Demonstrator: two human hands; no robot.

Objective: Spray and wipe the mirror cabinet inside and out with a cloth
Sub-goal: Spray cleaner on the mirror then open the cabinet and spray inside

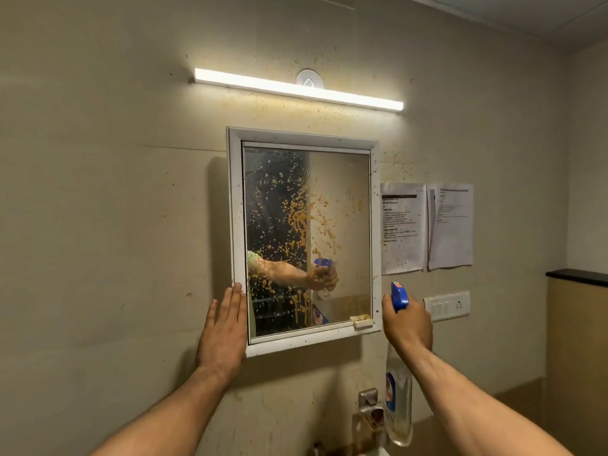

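Observation:
A white-framed mirror cabinet point(237, 205) hangs on the wall, its door closed and its glass spattered with orange-brown grime. My left hand point(223, 334) lies flat with straight fingers against the cabinet's lower left edge. My right hand point(406, 324) grips the neck of a clear spray bottle point(398, 399) with a blue trigger head point(399, 296), held just right of the cabinet's lower right corner, nozzle towards the mirror. No cloth is in view.
A lit tube light point(296, 88) runs above the cabinet. Two paper sheets point(427, 225) are stuck to the wall on the right, with a switch panel point(449, 304) below them. A metal tap fitting point(370, 409) sits under the cabinet. A dark ledge point(575, 276) juts out at the far right.

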